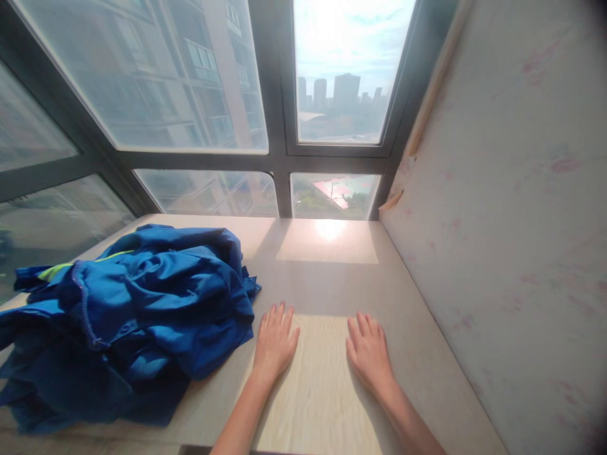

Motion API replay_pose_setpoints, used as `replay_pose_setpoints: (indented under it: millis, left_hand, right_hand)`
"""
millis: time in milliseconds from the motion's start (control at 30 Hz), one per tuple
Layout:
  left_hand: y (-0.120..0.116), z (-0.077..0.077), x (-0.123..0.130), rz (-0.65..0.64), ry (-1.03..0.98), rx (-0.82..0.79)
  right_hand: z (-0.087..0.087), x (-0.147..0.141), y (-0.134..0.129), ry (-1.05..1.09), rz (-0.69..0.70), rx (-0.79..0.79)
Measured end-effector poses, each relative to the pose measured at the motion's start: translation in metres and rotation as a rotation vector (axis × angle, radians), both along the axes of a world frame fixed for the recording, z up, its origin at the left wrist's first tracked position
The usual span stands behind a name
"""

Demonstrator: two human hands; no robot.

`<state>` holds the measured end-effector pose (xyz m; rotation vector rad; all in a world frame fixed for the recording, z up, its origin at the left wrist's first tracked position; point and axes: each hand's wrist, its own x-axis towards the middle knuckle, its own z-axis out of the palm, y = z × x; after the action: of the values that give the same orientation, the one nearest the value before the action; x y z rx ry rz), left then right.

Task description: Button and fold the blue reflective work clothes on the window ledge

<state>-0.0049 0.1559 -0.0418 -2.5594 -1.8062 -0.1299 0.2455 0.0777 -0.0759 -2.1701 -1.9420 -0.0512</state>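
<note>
Palm down on the pale wood-grain window ledge (322,373), my left hand (275,341) lies with its fingers stretched out and nothing in it. My right hand (368,347) rests on the same surface a short way to the right, also flat and holding nothing. Just left of my left hand is a crumpled blue jacket (156,316), apart from the fingers. A zip runs down its left part, and a yellow-green strip shows along its far edge. Its folds hide most of its shape.
Dark-framed windows (279,161) rise along the far side and the left of the ledge. A pale wall (497,240) with faint pink flowers borders the right side. Bits of torn, peeling edging (392,200) stick out at the wall's corner by the window frame.
</note>
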Motion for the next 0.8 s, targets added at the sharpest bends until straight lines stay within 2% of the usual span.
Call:
replay_pose_setpoints:
  millis: [133, 233, 433, 800]
  left_hand:
    - [0.0, -0.002, 0.001, 0.0, -0.022, 0.013]
    - [0.0, -0.003, 0.0, 0.002, -0.034, 0.014]
    - [0.0, -0.005, -0.001, 0.003, -0.065, 0.021]
    - [-0.001, 0.0, 0.0, 0.017, -0.085, -0.017]
  right_hand:
    - [0.014, 0.003, 0.041, -0.011, -0.019, -0.092]
    - [0.016, 0.005, 0.059, -0.012, -0.04, -0.112]
    - [0.009, 0.009, 0.06, 0.01, -0.025, -0.077]
    - [0.007, 0.011, 0.06, 0.033, -0.012, -0.035]
